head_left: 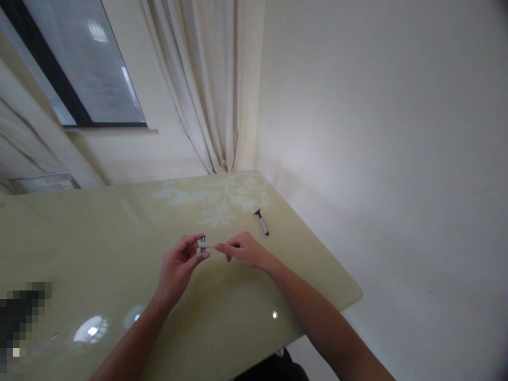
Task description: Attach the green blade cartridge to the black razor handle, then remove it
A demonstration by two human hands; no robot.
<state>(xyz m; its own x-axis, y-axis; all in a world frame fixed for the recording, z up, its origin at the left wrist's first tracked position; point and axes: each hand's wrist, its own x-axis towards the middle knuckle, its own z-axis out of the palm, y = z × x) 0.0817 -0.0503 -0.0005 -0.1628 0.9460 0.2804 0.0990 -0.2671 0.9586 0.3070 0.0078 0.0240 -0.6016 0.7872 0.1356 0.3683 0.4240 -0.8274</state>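
- Pinching a small dark-and-green piece (202,239) between thumb and fingertips, left hand (178,264), above the table (103,248)
- Pinching a thin pale stick (210,245) too, right hand (245,250), aimed at 9 o'clock across the piece, can't tell if touching
- Got a razor (262,223) lying near the right hand, 1 o'clock
- Can see a curtain (216,79) at 12, window (107,69) at 11

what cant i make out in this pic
In the head view:
Small piece: partly covered by left hand and pale stick.
Pale stick's held end: hidden by right hand.
Razor: blades too small.
Dark shape: pixelated, cut off by left edge.
Black thing: cut off by bottom edge.
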